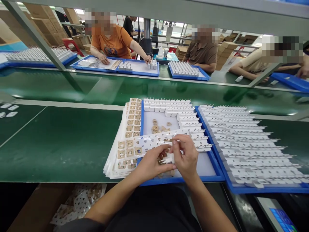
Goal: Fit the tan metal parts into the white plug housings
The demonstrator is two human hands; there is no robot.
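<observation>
Tan stickers dot the stacked sheets (133, 122) at our left, and one partly bare sheet (151, 141) reaches across the blue tray (142, 119). Our left hand (151, 161) is closed on a white pronged part (170, 158), which sits between thumb and curled fingers, prongs pointing left. Above it, a slim brownish strip (167, 140) juts from the pinched fingertips of our right hand (187, 154), close against the part's right side. Farther right, a second tray (243, 190) bears rows of white parts (241, 148).

2 forearms (118, 196) converge; left hand (151, 163) curled; right hand (187, 155) pinching.
</observation>
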